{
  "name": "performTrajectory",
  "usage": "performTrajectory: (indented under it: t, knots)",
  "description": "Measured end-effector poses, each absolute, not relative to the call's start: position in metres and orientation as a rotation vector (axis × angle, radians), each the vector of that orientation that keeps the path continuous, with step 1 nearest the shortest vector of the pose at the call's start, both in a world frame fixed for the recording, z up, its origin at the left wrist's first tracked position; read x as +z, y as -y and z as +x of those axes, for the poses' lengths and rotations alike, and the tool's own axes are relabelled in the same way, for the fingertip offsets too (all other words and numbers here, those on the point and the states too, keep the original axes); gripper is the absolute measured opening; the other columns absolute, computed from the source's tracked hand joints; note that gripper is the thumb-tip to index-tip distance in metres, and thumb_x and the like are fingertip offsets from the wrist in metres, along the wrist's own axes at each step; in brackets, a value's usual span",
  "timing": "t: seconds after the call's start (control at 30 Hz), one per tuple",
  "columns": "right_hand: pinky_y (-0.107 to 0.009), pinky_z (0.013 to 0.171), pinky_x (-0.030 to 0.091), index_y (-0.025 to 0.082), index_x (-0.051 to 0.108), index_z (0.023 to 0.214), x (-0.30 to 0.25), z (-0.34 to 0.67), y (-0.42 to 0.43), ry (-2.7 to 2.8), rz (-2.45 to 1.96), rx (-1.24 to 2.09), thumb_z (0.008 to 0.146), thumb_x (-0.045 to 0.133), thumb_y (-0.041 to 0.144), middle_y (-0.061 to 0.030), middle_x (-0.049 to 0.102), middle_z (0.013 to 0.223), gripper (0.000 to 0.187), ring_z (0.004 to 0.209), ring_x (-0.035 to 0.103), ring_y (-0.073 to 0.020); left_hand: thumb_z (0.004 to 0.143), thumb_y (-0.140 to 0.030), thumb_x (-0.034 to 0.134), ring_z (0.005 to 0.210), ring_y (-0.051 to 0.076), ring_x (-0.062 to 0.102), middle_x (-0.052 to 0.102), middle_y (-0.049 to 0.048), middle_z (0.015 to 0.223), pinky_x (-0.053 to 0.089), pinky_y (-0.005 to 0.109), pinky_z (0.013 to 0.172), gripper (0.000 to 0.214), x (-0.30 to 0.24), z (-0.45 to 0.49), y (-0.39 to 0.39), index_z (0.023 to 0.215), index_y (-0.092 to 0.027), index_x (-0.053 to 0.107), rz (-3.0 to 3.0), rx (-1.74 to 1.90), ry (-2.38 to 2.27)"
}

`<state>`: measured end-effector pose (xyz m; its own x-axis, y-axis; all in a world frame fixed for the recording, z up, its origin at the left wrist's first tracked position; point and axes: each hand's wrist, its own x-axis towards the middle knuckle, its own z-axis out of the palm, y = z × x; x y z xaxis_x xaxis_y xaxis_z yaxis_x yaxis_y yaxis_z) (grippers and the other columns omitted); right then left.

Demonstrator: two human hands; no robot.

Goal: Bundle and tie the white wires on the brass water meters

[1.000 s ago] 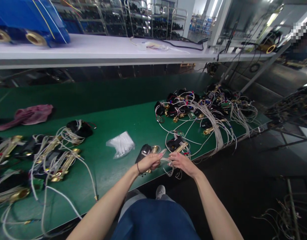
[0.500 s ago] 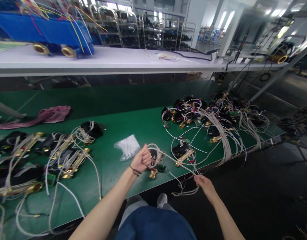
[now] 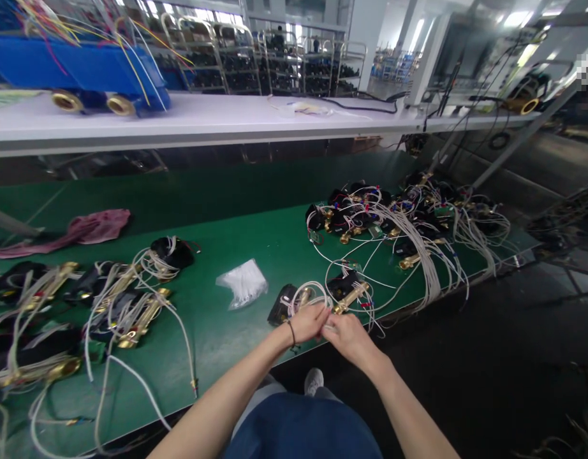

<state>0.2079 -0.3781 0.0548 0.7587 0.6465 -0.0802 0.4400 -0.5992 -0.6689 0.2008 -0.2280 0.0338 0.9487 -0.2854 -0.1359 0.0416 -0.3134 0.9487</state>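
Observation:
A looped white cable (image 3: 313,287) rises above my hands near the front edge of the green bench. Closed around its coil is my left hand (image 3: 309,322), with a dark band on the wrist. My right hand (image 3: 347,333) meets it from the right, its fingers pinched on the same cable where the two hands touch. Just behind my left hand lies a black meter unit (image 3: 280,305), partly covered by the hand and coil. Another unit with a brass pipe body (image 3: 353,297) sits right behind my right hand.
A clear plastic bag of white pieces (image 3: 243,284) lies left of my hands. Brass-and-black units with cables crowd the left (image 3: 143,319) and right (image 3: 409,220). A pink cloth (image 3: 100,226) lies at back left. A white shelf (image 3: 227,121) spans above the bench.
My left hand has moved right and slightly down with the coil. My right hand has come left and up to meet it, and the loose cable stretch between them is gathered in.

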Motion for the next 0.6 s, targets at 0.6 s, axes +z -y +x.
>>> performTrajectory:
  t: [0.6]
  knots:
    - [-0.029,0.05,0.033,0.022,0.059,0.065,-0.002,0.198,0.467,0.248,-2.341,0.384,0.081,0.04,0.048,-0.0037,0.054,0.054,0.036,0.049,0.046,-0.0167,0.08,-0.035,0.053,0.039,0.006,0.041,0.047,-0.0039,0.05,0.032,0.016,0.039,0.025,0.029,0.21,0.183,0.067,-0.016,0.042,0.847,-0.188,-0.143]
